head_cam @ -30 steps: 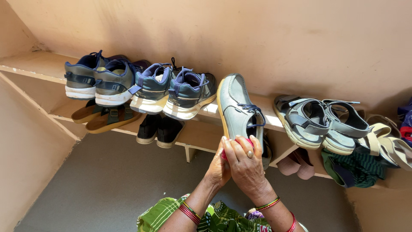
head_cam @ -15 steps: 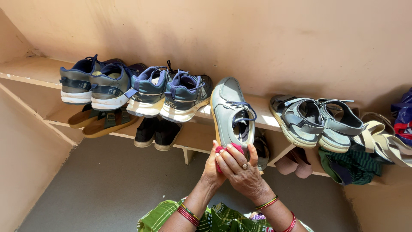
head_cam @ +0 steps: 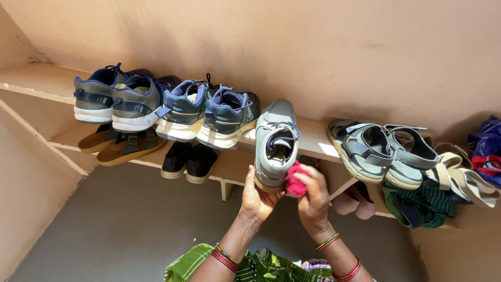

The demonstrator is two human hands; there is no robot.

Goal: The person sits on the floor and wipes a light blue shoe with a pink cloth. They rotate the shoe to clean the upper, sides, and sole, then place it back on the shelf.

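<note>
My left hand (head_cam: 257, 199) grips the heel of a grey lace-up shoe (head_cam: 275, 141) with dark blue laces, held upright with its toe pointing away from me. My right hand (head_cam: 314, 201) pinches a small pink cloth (head_cam: 295, 184) against the shoe's right side near the heel. Both wrists wear red and green bangles. The shoe hovers in front of the upper shelf (head_cam: 313, 137).
The upper shelf carries two pairs of grey and blue sneakers (head_cam: 172, 107) on the left and grey strap sandals (head_cam: 383, 149) on the right. The lower shelf holds brown sandals (head_cam: 122, 146), black shoes (head_cam: 189, 160), pink slippers (head_cam: 357, 201) and a green cloth (head_cam: 420, 206). A blue bag (head_cam: 488, 149) sits far right.
The shoe has turned from showing its side and sole edge to facing its opening toward me. My right hand slid off the heel to the right, and the pink cloth now shows.
</note>
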